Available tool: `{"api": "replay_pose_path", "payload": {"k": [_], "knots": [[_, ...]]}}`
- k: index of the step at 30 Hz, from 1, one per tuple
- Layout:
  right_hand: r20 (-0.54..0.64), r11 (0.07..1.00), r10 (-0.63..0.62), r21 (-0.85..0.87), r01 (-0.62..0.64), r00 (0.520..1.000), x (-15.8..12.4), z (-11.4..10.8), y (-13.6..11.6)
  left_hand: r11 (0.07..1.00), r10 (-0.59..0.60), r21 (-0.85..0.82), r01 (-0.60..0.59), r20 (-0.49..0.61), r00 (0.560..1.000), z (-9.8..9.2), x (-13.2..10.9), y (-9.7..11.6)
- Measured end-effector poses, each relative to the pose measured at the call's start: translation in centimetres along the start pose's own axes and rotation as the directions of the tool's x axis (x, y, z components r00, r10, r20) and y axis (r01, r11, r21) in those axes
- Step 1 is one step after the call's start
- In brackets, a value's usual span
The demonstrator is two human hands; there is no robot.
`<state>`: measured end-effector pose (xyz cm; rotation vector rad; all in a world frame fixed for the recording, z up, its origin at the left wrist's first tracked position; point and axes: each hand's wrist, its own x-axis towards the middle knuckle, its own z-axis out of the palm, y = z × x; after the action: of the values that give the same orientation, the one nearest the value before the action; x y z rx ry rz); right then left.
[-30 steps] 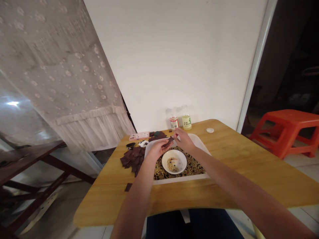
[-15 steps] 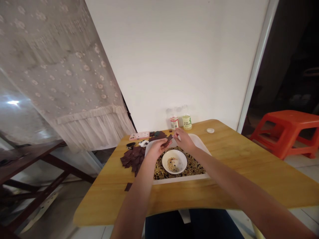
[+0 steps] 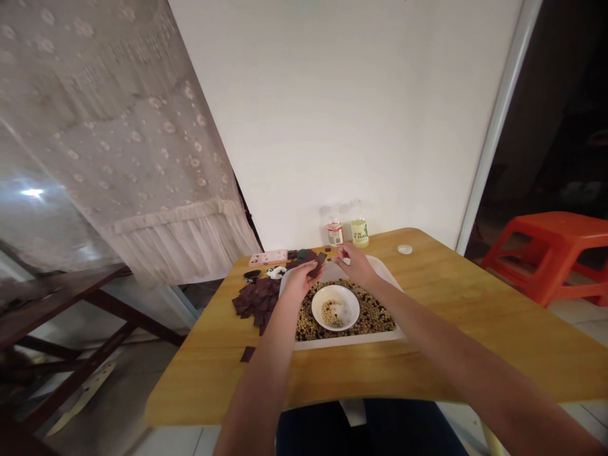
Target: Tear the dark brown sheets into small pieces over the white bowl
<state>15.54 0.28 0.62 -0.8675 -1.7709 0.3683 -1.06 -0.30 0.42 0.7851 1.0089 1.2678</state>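
Note:
My left hand [image 3: 300, 278] is closed on a thin dark brown square piece [image 3: 316, 265], which tilts up between thumb and fingers above the tray. Just to its right, my right hand [image 3: 354, 263] has its fingertips pinched together. Whatever they hold, if anything, is too small to make out. Below both hands lies a white tray [image 3: 349, 342] with a layer of small tan and dark beads [image 3: 373, 315]. A white dark-rimmed bowl [image 3: 351, 292] rests on those beads and contains a few more beads [image 3: 331, 311].
Left of the tray is a heap of dark brown squares [image 3: 256, 297]; one single square [image 3: 247, 354] lies nearer. A pink phone [image 3: 268, 257], a red-and-white jar [image 3: 335, 234], a green-labelled jar [image 3: 360, 233] and a round lid [image 3: 405, 249] are further back. An orange stool [image 3: 546, 253] stands right.
My hands have moved slightly apart: the right fingertips are now clear of the brown square's edge, and the square is tilted more upright. The whole view has shifted a little.

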Motion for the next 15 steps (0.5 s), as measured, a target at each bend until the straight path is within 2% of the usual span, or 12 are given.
{"api": "replay_pose_path", "payload": {"k": [4,9,12,15], "knots": [[0.227,0.999,0.011,0.048,-0.022,0.974,-1.6,-0.7,-1.9,0.999,0.026,-0.029,-0.028,-0.064,0.998,-0.4,0.3,0.2],[0.397,0.998,0.043,-0.056,-0.023,0.917,-4.6,-1.8,-3.9,0.998,0.055,0.014,-0.055,-0.032,0.998,-0.1,0.5,-0.2],[0.356,0.996,0.075,-0.065,-0.056,0.931,-5.2,-2.9,-4.2,0.998,0.066,0.022,-0.066,-0.034,0.997,-0.5,0.5,0.5],[0.244,0.992,0.123,-0.062,-0.111,0.962,-5.8,-5.1,-4.3,0.989,0.134,0.074,-0.131,-0.032,0.990,-2.9,0.3,2.9]]}}
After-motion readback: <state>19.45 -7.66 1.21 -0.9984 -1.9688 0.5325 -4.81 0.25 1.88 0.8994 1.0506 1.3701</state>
